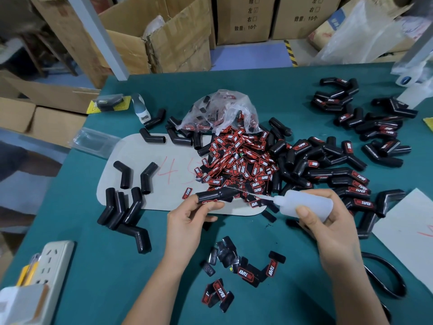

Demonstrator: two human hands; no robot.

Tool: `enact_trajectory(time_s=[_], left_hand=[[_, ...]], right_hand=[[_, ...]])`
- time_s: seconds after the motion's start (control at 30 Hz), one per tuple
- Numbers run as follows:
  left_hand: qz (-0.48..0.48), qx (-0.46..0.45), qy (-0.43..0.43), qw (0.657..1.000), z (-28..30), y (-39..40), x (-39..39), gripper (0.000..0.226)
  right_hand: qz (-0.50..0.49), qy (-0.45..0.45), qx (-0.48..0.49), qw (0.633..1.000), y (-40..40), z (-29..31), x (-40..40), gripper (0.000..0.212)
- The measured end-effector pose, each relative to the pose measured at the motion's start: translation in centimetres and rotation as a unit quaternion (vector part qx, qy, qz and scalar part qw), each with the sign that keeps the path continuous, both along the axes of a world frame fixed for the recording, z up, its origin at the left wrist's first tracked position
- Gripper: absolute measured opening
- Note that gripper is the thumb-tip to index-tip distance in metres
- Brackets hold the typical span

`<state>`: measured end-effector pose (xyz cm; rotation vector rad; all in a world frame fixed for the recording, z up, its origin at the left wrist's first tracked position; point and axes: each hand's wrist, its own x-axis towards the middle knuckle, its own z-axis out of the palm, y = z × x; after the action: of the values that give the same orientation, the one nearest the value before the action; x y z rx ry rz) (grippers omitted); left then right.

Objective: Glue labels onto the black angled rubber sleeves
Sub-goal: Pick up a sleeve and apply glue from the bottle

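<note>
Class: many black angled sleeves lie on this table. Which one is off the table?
The sleeve gripped by the left hand, with the glue bottle's nozzle aimed at it.

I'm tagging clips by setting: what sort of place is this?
Probably a small factory or warehouse packing bench: stacked cardboard cartons behind a green worktable, heaps of black angled rubber sleeves and red-and-black labels, and a glue bottle in the right hand.

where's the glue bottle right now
In the head view the glue bottle is right of centre, held in the right hand, its thin nozzle pointing left at the sleeve in the left hand.
</note>
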<state>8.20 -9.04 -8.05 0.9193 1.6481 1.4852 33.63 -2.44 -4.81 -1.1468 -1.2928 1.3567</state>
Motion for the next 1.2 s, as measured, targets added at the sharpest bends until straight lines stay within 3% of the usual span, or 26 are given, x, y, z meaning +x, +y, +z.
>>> enact_trajectory(time_s=[0.17,0.3,0.4,0.57,0.73,0.93,1.2], left_hand=[[-0.014,-0.003,-0.044,0.999,0.1,0.0,-0.1,0.033],[-0.023,-0.005,-0.068,0.997,-0.1,0.0,-0.3,0.013],[-0.028,-0.004,-0.085,0.996,0.0,0.0,-0.4,0.013],[-0.033,-0.001,-0.107,0.994,0.1,0.1,-0.4,0.027],[-0.041,0.002,-0.12,0.992,-0.2,0.1,-0.3,0.022],[-0.046,0.0,-0.132,0.99,0.0,0.0,0.0,0.02],[-0.057,0.005,-0.134,0.989,0.5,0.0,0.2,0.015]], right_hand=[[-0.009,0.026,-0.034,0.999,0.4,-0.4,-0.1,0.024],[-0.016,0.032,-0.044,0.998,0.5,-0.9,-0.1,0.047],[-0.023,0.04,-0.056,0.997,0.6,-1.2,-0.4,0.056],[-0.014,0.015,-0.052,0.998,0.3,-1.3,-1.0,0.035],[0.017,-0.028,-0.035,0.999,0.2,-1.4,-1.0,0.032],[0.028,-0.157,0.003,0.987,0.4,-2.3,-0.8,0.039],[0.04,-0.201,0.005,0.979,0.5,-2.5,-0.8,0.034]])
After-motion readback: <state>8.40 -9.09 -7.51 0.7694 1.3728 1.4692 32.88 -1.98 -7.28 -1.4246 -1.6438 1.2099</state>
